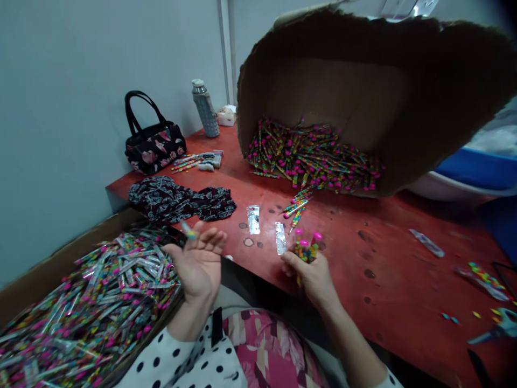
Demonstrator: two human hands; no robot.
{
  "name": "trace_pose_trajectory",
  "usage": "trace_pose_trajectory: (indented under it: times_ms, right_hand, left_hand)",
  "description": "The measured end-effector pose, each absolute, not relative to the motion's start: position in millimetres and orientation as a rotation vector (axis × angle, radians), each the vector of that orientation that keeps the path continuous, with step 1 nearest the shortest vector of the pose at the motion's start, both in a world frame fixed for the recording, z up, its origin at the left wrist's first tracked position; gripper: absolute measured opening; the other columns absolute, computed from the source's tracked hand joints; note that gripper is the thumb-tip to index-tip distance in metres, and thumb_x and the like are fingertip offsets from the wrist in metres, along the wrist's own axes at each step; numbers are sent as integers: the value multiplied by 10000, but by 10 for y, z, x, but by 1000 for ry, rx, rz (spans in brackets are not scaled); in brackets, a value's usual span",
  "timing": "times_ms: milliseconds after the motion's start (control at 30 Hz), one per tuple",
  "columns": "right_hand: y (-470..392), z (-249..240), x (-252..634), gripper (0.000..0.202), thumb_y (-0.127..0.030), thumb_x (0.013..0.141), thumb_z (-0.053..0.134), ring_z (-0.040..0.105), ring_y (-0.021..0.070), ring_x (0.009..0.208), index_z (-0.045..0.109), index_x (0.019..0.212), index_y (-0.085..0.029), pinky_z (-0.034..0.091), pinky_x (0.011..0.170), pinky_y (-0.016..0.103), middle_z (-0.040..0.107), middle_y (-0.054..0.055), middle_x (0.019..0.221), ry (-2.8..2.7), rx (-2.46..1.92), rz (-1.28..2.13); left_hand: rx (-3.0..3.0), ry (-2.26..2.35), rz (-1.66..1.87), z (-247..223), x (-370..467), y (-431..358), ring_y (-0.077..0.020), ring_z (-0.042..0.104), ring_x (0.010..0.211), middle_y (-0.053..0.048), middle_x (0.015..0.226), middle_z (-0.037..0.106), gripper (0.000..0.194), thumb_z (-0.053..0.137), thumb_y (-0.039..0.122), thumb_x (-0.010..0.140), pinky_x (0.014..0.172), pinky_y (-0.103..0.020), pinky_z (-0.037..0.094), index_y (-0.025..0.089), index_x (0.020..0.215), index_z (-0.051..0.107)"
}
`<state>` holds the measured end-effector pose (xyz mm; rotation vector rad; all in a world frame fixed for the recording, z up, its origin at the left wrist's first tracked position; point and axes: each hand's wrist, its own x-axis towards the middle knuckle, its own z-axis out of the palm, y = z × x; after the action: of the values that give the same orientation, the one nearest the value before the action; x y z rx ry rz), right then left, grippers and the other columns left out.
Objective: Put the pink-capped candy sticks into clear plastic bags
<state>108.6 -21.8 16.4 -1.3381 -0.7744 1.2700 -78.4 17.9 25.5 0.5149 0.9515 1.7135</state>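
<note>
My left hand (pixel 198 264) is palm up with its fingers apart, beside the open carton (pixel 48 264) of wrapped pencils. A small blurred wrapped piece (pixel 188 230) shows by its thumb and fingers; whether it touches the hand I cannot tell. My right hand (pixel 315 275) is closed round a bunch of multicoloured pencils (pixel 306 248) with pink tops, held upright over the table's front edge. Two silvery clear wrappers lie on the red table (pixel 347 302), one wrapper (pixel 280 238) right by the right hand's fingers, the other wrapper (pixel 253 219) further back.
A large cardboard box (pixel 343 91) lies on its side with loose pencils (pixel 311 153) spilling out. At the left are a dark cloth (pixel 177 199), a floral handbag (pixel 155 145) and a flask (pixel 205 108). Scissors (pixel 498 326) and coloured bits lie at the right, near a blue basin (pixel 480 167).
</note>
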Motion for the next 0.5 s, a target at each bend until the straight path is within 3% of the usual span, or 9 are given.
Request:
trace_pose_trajectory:
  times_ms: [100, 200, 300, 400, 500]
  right_hand:
    - [-226, 125, 1235, 297, -380, 642, 730, 508, 112, 430, 561, 708, -145, 398, 429, 223, 587, -6, 502, -730, -1403, 1192]
    - [-260, 127, 1322, 302, -394, 644, 729, 508, 111, 431, 570, 665, -138, 393, 427, 221, 585, 3, 498, -720, -1449, 1158]
    - [-288, 147, 1373, 312, -402, 647, 723, 479, 100, 403, 550, 604, -145, 365, 405, 214, 553, -7, 457, -752, -1479, 1128]
    - [-250, 142, 1432, 316, -406, 639, 725, 454, 97, 374, 532, 609, -158, 340, 381, 213, 529, -23, 428, -792, -1528, 1109]
    - [-125, 119, 1480, 316, -408, 635, 723, 444, 97, 348, 521, 619, -165, 321, 357, 209, 526, -28, 410, -846, -1578, 1133]
  left_hand:
    - [971, 1119, 1597, 159, -794, 235, -204, 618, 835, -75, 908, 649, 466, 530, 546, 747, 791, -375, 480, 184, 1027, 620]
    - [1788, 1236, 1185, 25, -478, 281, -211, 565, 911, -75, 992, 614, 387, 609, 446, 736, 843, -367, 436, 219, 1049, 633]
    - [2361, 1243, 871, -85, -154, 348, -210, 517, 920, -56, 944, 597, 268, 601, 380, 764, 910, -412, 368, 246, 990, 650]
    - [2550, 1294, 735, -164, -32, 406, -189, 500, 872, -31, 865, 587, 140, 551, 314, 811, 959, -434, 305, 242, 856, 662]
    - [2597, 1320, 727, -203, -48, 424, -174, 498, 829, -20, 823, 586, 142, 514, 261, 835, 960, -419, 301, 236, 812, 653]
